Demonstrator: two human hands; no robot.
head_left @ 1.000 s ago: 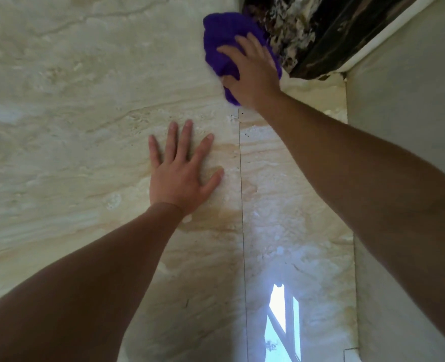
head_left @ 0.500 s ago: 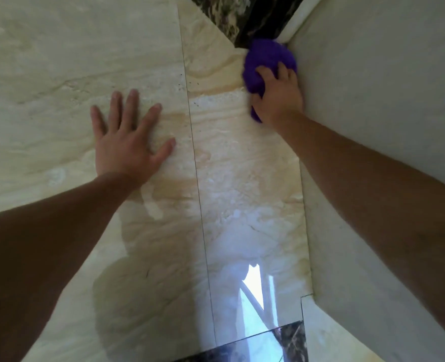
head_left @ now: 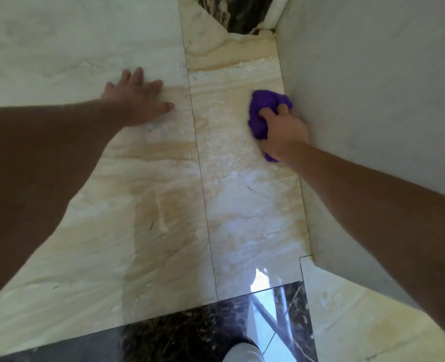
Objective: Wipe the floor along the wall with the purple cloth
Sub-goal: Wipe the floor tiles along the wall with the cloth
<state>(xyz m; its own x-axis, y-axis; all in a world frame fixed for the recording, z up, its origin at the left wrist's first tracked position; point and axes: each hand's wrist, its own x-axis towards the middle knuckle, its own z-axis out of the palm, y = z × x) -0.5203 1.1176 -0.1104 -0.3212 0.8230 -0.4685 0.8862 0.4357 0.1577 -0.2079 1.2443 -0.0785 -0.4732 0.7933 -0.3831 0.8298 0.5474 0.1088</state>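
The purple cloth [head_left: 261, 111] is bunched up on the glossy beige marble floor [head_left: 242, 205], right beside the pale wall [head_left: 373, 100]. My right hand [head_left: 284, 131] presses down on it with the fingers curled into the fabric; part of the cloth pokes out below my wrist. My left hand [head_left: 137, 100] lies flat on the floor tile to the left, fingers spread, holding nothing.
A dark veined marble strip [head_left: 190, 333] crosses the floor near me, and another dark patch [head_left: 242, 17] sits in the far corner. A tile joint [head_left: 203, 194] runs between my hands. A knee in grey fabric [head_left: 242, 352] shows at the bottom edge.
My right hand has dragged the cloth along the wall toward me, away from the far corner. The view has shifted, and my left hand stays planted flat on the floor.
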